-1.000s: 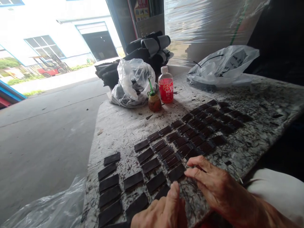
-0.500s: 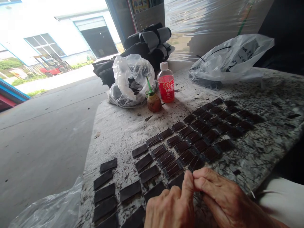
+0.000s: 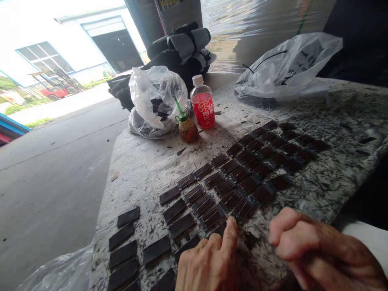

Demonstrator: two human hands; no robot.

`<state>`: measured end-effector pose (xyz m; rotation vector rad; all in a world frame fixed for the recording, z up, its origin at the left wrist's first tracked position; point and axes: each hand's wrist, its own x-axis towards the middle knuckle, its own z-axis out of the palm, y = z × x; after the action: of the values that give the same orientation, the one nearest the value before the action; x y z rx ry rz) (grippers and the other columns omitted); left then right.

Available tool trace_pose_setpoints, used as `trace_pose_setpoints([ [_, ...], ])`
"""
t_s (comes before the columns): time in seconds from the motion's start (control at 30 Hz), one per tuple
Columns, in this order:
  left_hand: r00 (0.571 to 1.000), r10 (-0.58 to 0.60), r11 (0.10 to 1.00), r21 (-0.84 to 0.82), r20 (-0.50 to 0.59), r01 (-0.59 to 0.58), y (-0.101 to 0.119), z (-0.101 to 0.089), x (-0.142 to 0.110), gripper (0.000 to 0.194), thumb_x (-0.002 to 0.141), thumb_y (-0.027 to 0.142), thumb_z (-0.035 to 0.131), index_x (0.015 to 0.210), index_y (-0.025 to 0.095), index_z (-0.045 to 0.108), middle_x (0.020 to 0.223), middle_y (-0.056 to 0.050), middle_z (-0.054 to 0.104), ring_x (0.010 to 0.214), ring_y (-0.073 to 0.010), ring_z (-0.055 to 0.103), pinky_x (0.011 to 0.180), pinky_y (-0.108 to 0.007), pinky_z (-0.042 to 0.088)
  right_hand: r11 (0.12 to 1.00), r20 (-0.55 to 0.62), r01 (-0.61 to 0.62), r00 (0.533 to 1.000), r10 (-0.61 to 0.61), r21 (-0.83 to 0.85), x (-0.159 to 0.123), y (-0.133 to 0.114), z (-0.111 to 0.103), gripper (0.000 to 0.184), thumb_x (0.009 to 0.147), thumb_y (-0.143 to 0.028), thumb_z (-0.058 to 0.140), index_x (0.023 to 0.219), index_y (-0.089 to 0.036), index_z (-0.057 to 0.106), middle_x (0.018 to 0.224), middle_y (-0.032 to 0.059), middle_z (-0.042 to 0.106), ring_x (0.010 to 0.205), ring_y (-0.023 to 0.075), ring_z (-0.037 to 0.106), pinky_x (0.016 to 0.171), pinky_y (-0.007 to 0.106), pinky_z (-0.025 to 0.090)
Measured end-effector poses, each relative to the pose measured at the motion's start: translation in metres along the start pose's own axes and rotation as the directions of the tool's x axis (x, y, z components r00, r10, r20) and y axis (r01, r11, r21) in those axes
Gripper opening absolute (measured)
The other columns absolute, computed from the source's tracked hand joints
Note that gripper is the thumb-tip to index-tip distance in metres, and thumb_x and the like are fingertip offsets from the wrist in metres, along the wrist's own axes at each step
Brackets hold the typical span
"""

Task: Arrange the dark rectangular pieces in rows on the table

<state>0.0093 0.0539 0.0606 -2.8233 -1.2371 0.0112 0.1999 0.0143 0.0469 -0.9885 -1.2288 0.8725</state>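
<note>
At the near edge of the table (image 3: 145,161), I see the left hand (image 3: 209,262) lying knuckles up, forefinger stretched forward, its tip touching a dark rectangular piece (image 3: 220,229); it grips nothing that I can see. Right hand (image 3: 315,250) sits just beside it, apart from it, fingers curled into a loose fist above the tabletop (whether anything is pinched inside, I cannot tell). Ahead of both hands run rows of dark pieces (image 3: 242,178), laid flat in slanting lines; those ahead of the right hand look glossy and ribbed, those left of the left hand matte and plain. Well beyond the fingertips stand a red-labelled bottle (image 3: 202,103) and, touching or nearly so, a small brown bottle with a green nozzle (image 3: 186,127). Behind those, a clear plastic bag (image 3: 154,101) of dark scraps; far ahead of the right hand, a second bag (image 3: 287,64).
</note>
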Motion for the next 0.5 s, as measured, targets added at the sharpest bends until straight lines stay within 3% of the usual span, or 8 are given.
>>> trace_pose_setpoints([
  [0.03,1.000,0.000,1.000,-0.015,-0.007,0.000,0.000,0.000,0.000,0.059,0.073,0.005,0.044,0.129,0.021,0.042,0.061,0.009,0.061,0.042,-0.0100,0.057,0.039,-0.023,0.034,0.992,-0.072,-0.086,0.993,0.094,0.096,0.000,-0.001,-0.003,0.017,0.089,-0.028,0.052,0.080,-0.029,0.066,0.078,-0.0003,0.061,0.040,0.0043,0.046,0.041,0.017,0.040],
  [0.13,1.000,-0.020,0.996,-0.086,-0.008,0.019,-0.001,0.002,0.000,0.055,0.076,0.006,0.039,0.129,0.021,0.040,0.071,0.006,0.066,0.052,-0.0102,0.062,0.042,-0.020,0.039,0.904,-0.138,-0.255,0.938,0.317,0.343,0.006,-0.003,-0.014,0.013,0.082,-0.035,0.063,0.075,-0.027,0.068,0.079,0.0003,0.063,0.034,-0.0007,0.032,0.034,0.015,0.029],
  [0.27,0.998,-0.034,0.987,-0.157,-0.045,0.027,-0.002,0.003,-0.001,0.046,0.083,0.011,0.038,0.127,0.023,0.039,0.077,0.004,0.068,0.062,-0.0120,0.066,0.049,-0.019,0.045,0.804,-0.190,-0.279,0.882,0.430,0.524,0.014,-0.008,-0.024,0.007,0.076,-0.033,0.069,0.072,-0.026,0.070,0.077,-0.0005,0.066,0.033,-0.0030,0.025,0.035,0.015,0.027],
  [0.4,0.989,-0.084,0.946,-0.322,-0.118,0.042,-0.001,-0.002,-0.003,0.037,0.087,0.015,0.042,0.123,0.024,0.044,0.085,0.001,0.071,0.065,-0.0103,0.067,0.049,-0.016,0.043,0.724,-0.020,-0.391,0.873,0.487,0.568,0.014,-0.011,-0.028,0.007,0.076,-0.032,0.068,0.080,-0.027,0.071,0.068,-0.0012,0.062,0.034,-0.0009,0.022,0.035,0.017,0.022],
  [0.5,0.964,-0.193,0.870,-0.486,-0.182,0.083,0.004,-0.010,-0.004,0.033,0.089,0.018,0.044,0.122,0.024,0.048,0.090,-0.001,0.071,0.069,-0.0083,0.066,0.043,-0.013,0.037,0.668,0.117,-0.491,0.844,0.523,0.560,0.012,-0.011,-0.026,0.013,0.075,-0.036,0.070,0.087,-0.029,0.069,0.063,-0.0028,0.054,0.037,0.0016,0.025,0.036,0.017,0.020],
])
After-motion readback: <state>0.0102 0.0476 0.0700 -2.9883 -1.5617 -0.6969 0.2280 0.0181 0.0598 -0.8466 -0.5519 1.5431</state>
